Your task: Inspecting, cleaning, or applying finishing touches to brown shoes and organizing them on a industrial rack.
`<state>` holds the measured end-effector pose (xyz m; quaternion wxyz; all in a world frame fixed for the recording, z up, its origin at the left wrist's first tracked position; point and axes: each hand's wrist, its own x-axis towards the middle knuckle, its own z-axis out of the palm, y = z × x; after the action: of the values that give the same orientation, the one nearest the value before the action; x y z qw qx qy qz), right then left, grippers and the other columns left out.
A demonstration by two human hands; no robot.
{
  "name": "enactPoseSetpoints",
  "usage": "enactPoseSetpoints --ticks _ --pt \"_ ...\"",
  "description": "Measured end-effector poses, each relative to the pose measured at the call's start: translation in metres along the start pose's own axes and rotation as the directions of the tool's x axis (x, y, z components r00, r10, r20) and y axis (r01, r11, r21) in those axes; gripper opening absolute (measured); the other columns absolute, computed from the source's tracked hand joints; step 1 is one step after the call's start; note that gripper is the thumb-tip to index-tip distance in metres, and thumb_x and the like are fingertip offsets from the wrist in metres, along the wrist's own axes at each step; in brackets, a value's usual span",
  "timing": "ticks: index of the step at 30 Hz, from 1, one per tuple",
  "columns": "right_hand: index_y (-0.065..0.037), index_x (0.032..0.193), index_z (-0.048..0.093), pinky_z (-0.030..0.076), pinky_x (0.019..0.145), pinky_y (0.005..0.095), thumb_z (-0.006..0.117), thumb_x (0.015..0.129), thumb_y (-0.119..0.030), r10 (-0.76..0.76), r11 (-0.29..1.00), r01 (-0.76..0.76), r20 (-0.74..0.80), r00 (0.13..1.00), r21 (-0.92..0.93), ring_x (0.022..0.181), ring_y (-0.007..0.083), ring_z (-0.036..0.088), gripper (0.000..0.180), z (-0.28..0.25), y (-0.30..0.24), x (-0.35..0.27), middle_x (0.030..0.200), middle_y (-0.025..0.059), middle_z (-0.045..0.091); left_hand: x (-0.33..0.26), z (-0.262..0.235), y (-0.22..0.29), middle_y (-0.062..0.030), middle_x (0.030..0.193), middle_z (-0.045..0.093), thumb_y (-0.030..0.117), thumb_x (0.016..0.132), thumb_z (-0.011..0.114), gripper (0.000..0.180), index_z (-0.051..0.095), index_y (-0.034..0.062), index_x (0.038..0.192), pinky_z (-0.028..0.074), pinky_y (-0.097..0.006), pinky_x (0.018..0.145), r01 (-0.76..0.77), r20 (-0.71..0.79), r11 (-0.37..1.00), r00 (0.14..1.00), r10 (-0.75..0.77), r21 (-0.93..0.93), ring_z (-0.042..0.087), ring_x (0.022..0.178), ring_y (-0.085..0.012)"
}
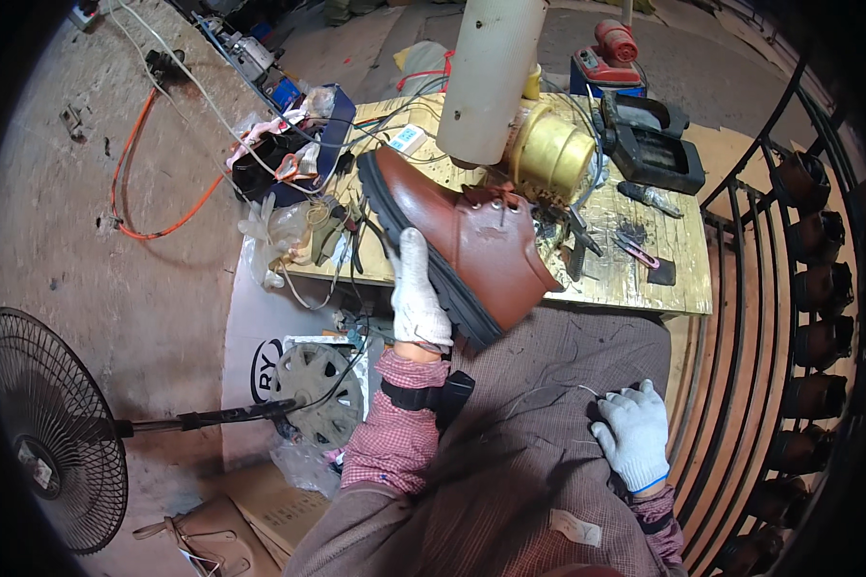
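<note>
My left hand [419, 298], in a white knit glove, is closed on a brown leather ankle boot [471, 231] with a thick black sole. It grips the boot along the sole, and the palm side is hidden. The boot is tilted over the near edge of the workbench, toe up and to the left, with laces through metal eyelets. Against the dark apron [548, 452] over my lap rests my right hand [635, 438], also gloved. Its thumb stands apart from the slightly bent fingers, and no object shows in it. Loose threads lie on the apron beside it.
A pale pipe [491, 77] and a yellow nozzle [553, 144] hang above the workbench [683, 260]. Pliers, pink-handled snips [637, 252] and a black case [649, 144] lie on it. A fan [53, 433] stands left; a metal rack [741, 365] with several boots stands right.
</note>
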<state>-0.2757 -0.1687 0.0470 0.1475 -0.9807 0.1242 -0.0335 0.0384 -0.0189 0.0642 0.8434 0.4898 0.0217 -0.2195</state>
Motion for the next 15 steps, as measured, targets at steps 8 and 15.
enactPoseSetpoints --ticks 8,15 --pt "-0.003 0.105 0.074 0.04 0.113 0.059 0.077 0.08 -0.03 0.046 0.999 -0.046 0.024 0.999 0.006 0.108 0.0352 0.066 0.037 0.002 0.012 -0.003 0.11 0.015 0.074 0.055 0.026 0.039 -0.0069 0.137 0.057 0.037 0.094 0.078 0.097 0.018 0.0127 0.165 0.054 -0.036 0.094 -0.437 -0.227 0.895 0.866 0.446 0.093 0.061 0.111 -0.0187" --pt "-0.001 0.105 0.074 0.04 0.112 0.0582 0.076 0.079 -0.029 -0.009 0.999 0.008 -0.041 0.999 -0.042 0.106 0.0347 0.065 0.038 -0.006 0.006 0.006 0.109 0.0159 0.074 0.066 0.049 0.057 -0.0114 0.133 0.057 0.035 0.09 0.083 0.096 0.024 0.0135 0.163 0.061 -0.04 0.078 -0.396 -0.219 0.918 0.893 0.393 0.031 0.066 0.102 -0.0246"
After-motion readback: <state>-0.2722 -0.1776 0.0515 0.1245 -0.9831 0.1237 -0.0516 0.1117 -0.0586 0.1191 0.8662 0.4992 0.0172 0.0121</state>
